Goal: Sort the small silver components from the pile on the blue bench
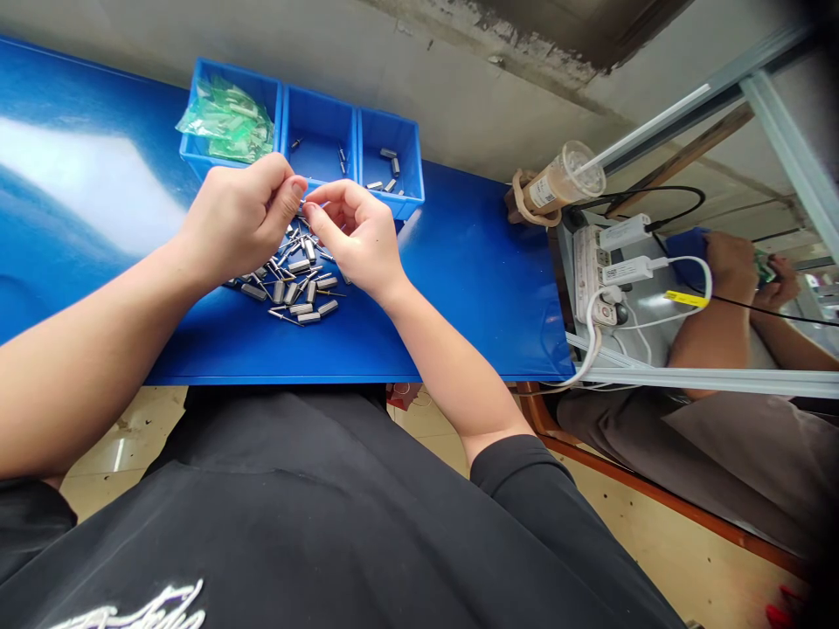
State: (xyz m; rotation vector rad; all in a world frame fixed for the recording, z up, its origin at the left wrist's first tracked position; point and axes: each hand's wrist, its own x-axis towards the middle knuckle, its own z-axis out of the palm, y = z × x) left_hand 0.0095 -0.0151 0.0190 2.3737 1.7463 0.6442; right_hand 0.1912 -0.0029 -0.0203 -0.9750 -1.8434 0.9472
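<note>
On the person's side of the pile of metal parts (300, 267) is a lap in black clothing (281, 489). The pile lies loose on the glossy blue surface (472, 293), partly under the hands. Just above the pile's far side, the left hand (239, 214) has its fingers curled in, thumb clamped against the forefinger on a small metal piece (302, 203). The right hand (357, 240) meets it there, thumb and forefinger pinched on the same piece, its other fingers loosely bent.

The likeliest slip, I judge, is the piece popping out of the fingertips, since the grip is tight and the metal looks smooth; it could drop back into the pile and be hard to pick out. A thin tip might also prick a finger pressing on it, and a careless wrist could scatter the loose parts.

Of the held piece only a bright silvery glint shows; the fingers hide its shape. The pile mixes stubby, faceted grey barrels with slender pins, lying at all angles.

Beyond the pile stand three blue bins: the left one (190, 159) with green plastic packets (239, 122), the middle one (318, 107) with a few slim parts, the right one (407, 206) with several barrels. Well to the right of the pile are a power strip (585, 271) and a drink cup (557, 183).
</note>
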